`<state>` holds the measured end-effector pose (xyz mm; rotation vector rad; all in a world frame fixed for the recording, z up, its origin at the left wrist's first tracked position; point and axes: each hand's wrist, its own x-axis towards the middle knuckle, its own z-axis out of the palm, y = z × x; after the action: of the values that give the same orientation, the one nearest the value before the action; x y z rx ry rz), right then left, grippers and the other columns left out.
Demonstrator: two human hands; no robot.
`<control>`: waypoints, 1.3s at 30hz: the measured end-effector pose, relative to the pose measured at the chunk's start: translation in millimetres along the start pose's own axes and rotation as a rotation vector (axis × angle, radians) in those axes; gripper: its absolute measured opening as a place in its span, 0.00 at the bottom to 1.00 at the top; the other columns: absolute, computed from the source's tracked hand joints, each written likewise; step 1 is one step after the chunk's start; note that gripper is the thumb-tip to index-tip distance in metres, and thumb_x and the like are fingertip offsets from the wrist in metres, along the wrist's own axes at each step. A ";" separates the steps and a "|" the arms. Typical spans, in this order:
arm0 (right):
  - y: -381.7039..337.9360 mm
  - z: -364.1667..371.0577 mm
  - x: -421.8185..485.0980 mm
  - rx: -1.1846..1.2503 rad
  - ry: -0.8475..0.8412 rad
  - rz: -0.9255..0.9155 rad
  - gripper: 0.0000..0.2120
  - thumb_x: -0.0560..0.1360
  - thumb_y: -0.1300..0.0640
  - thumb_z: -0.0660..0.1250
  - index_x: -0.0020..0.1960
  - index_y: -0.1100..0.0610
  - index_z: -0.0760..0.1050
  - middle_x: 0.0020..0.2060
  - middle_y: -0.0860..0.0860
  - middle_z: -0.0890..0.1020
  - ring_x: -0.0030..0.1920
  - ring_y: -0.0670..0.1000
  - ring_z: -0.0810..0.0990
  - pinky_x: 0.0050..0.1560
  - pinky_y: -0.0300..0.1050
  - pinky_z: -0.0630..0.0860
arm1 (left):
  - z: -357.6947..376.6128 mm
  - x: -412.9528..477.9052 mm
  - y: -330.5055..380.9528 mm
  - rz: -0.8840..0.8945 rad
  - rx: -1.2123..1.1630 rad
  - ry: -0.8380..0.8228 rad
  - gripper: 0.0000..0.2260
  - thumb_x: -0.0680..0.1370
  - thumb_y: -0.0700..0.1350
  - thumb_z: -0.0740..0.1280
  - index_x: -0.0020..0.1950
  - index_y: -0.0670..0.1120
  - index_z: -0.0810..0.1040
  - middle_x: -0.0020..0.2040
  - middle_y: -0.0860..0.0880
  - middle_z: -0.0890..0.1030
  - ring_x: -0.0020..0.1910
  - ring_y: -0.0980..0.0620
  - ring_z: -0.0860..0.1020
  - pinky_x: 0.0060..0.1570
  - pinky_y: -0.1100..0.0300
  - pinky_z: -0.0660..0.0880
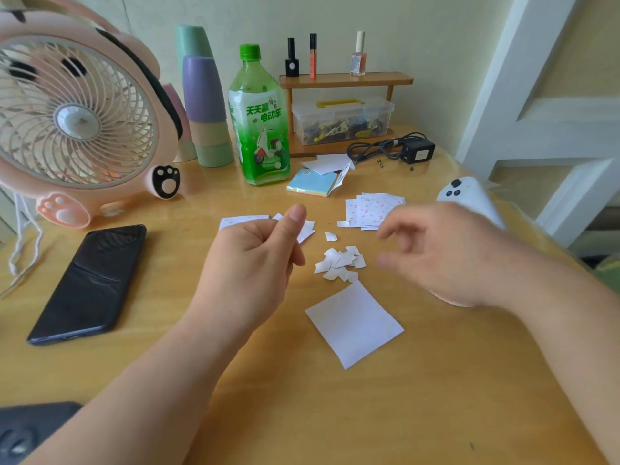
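My left hand (255,260) is raised over the table's middle, thumb up and fingers curled, pinching a torn piece of white paper (307,231) that sticks out behind the fingers. My right hand (446,256) hovers to the right, blurred, with its fingers loosely spread and nothing in them. Between the hands lies a small pile of torn white scraps (340,263), with one stray scrap (330,236) just beyond it. A white square sheet (354,323) lies flat in front of the pile.
Patterned sheets (372,209) and a paper strip (241,221) lie behind the hands. Further back are a sticky-note pad (312,184), green bottle (258,129), stacked cups (204,105), wooden shelf (345,78), plastic box (342,119) and charger (416,151). Pink fan (73,119) and black phone (90,283) are left; white controller (469,196) is right.
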<state>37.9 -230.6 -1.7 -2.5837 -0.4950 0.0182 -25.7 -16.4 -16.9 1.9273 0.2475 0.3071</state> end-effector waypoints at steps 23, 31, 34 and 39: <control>5.6 -8.9 -2.0 0.214 0.017 -0.037 0.13 0.74 0.65 0.72 0.47 0.45 0.80 0.33 0.43 0.80 0.32 0.44 0.76 0.39 0.38 0.75 | 10.5 2.7 -12.9 -0.020 -0.493 -0.104 0.09 0.82 0.42 0.66 0.52 0.48 0.87 0.42 0.51 0.84 0.37 0.52 0.77 0.34 0.56 0.74; -36.4 13.7 -27.0 0.855 0.094 -0.298 0.14 0.75 0.72 0.69 0.51 0.55 0.82 0.35 0.57 0.77 0.36 0.54 0.77 0.32 0.45 0.83 | 18.3 -3.2 -10.2 -0.096 -0.906 -0.366 0.14 0.69 0.38 0.74 0.55 0.43 0.87 0.47 0.47 0.84 0.40 0.54 0.79 0.39 0.59 0.76; -38.5 24.0 -28.5 0.890 0.071 -0.345 0.12 0.75 0.67 0.72 0.55 0.54 0.83 0.37 0.57 0.76 0.40 0.54 0.76 0.35 0.54 0.84 | 18.3 -3.3 -12.5 -0.028 -0.852 -0.348 0.15 0.72 0.42 0.73 0.58 0.43 0.86 0.47 0.46 0.82 0.45 0.49 0.77 0.43 0.56 0.75; -42.1 32.4 -27.5 0.918 0.063 -0.369 0.15 0.73 0.63 0.70 0.57 0.51 0.83 0.39 0.62 0.75 0.42 0.61 0.75 0.36 0.54 0.84 | 20.1 -2.7 -17.1 0.073 -0.766 -0.321 0.16 0.74 0.49 0.75 0.59 0.43 0.85 0.47 0.42 0.81 0.46 0.41 0.74 0.48 0.44 0.68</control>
<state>-5.6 -190.8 -11.8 -1.5750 -0.7224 0.0287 -22.1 -28.7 -40.2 1.1995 -0.1440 0.1070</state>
